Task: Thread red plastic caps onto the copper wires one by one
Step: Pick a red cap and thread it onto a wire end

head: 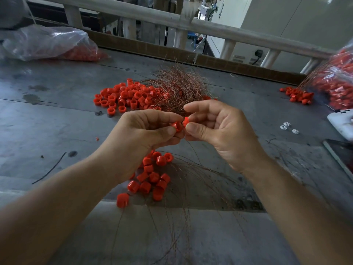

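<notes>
- Head view: the left hand pinches a red cap between thumb and forefinger. The right hand pinches a second cap, and the two caps touch at picture centre.
- Whether a wire passes through either cap cannot be told, as any strand there is too fine to see.
- At 6 o'clock from the hands, a cluster of caps lies on the table, with thin wires fanning toward the near edge. These look already threaded, so a fair batch seems done.
- At 12 o'clock the copper wire bundle is thick, and at 11 o'clock sits a heap of loose caps. Much appears left.
- A left bag at 10 o'clock and a right bag at 2 o'clock hold more caps.
</notes>
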A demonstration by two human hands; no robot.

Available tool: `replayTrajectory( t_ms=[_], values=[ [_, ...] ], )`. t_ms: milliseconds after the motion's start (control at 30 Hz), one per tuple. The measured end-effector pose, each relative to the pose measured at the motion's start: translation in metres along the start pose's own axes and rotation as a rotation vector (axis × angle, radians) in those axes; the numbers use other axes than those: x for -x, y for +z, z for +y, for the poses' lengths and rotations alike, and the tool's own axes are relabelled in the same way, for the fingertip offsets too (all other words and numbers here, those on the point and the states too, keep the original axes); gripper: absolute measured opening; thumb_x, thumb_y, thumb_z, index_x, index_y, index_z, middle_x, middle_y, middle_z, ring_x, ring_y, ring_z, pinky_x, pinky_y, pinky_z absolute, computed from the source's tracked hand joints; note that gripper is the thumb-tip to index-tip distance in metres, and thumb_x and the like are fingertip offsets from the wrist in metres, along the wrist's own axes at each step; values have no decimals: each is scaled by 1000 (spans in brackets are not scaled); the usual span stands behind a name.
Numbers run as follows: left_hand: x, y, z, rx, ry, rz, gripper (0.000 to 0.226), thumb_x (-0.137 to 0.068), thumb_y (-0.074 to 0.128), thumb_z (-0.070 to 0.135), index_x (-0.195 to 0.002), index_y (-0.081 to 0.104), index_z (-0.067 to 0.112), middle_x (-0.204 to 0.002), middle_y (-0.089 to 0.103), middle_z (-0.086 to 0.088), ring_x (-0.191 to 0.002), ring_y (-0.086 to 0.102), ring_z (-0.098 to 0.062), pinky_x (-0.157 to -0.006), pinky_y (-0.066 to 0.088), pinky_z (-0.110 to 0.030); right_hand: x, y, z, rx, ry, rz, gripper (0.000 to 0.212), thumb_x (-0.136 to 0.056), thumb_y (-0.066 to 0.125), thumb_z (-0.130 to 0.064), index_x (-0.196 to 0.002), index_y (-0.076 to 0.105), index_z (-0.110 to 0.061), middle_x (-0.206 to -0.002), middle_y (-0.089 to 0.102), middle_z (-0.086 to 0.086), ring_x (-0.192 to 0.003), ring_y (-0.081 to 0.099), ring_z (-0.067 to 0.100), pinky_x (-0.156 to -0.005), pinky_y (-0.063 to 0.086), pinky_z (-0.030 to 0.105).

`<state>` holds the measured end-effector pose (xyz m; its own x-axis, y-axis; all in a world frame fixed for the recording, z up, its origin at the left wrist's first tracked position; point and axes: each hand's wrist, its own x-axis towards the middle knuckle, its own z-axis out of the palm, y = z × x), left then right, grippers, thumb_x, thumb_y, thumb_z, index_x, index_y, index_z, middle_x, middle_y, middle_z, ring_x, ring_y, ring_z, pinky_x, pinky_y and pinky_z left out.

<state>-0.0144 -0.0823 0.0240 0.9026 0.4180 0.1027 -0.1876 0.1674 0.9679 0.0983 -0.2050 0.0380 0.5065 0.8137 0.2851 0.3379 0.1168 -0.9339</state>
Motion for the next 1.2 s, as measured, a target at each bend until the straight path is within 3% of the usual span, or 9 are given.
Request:
replayTrajectory(
  t_ms=[233,433,633,967,1200],
  values=[
    [0,2,-2,-47,21,34,22,-59,61,7,-74,72,16,-69,71,-3,-65,69,-12,-60,53,-16,2,7,2,166,-110,27,25,-71,70,-1,-84,65,-22,-79,67,-6,-74,67,9,-70,54,21],
    [0,2,-3,-79,30,46,21,-58,61,6,-79,66,10,-66,70,-3,-63,68,-12,-59,53,-16,4,8,0,282,-157,41,27,-70,73,-3,-83,65,-25,-80,67,-9,-74,66,5,-69,52,17],
    [1,3,-2,-97,39,28,16,-57,63,10,-66,73,18,-68,71,-4,-64,69,-12,-59,52,-15,4,7,2,369,-182,72,25,-69,74,-4,-90,69,-16,-81,66,-12,-76,66,3,-70,51,14],
    [1,4,-3,-152,44,26,23,-59,62,9,-81,67,11,-71,72,-4,-66,69,-12,-59,52,-14,6,6,-1,462,-239,50,30,-69,75,-4,-93,66,-20,-77,60,-22,-79,63,-3,-70,48,7],
    [2,3,-4,-136,59,27,20,-58,63,9,-75,70,16,-71,72,-4,-66,70,-13,-60,52,-15,7,5,-3,496,-246,62,23,-70,75,-4,-91,71,-9,-76,61,-17,-80,63,-1,-70,49,9]
  ],
)
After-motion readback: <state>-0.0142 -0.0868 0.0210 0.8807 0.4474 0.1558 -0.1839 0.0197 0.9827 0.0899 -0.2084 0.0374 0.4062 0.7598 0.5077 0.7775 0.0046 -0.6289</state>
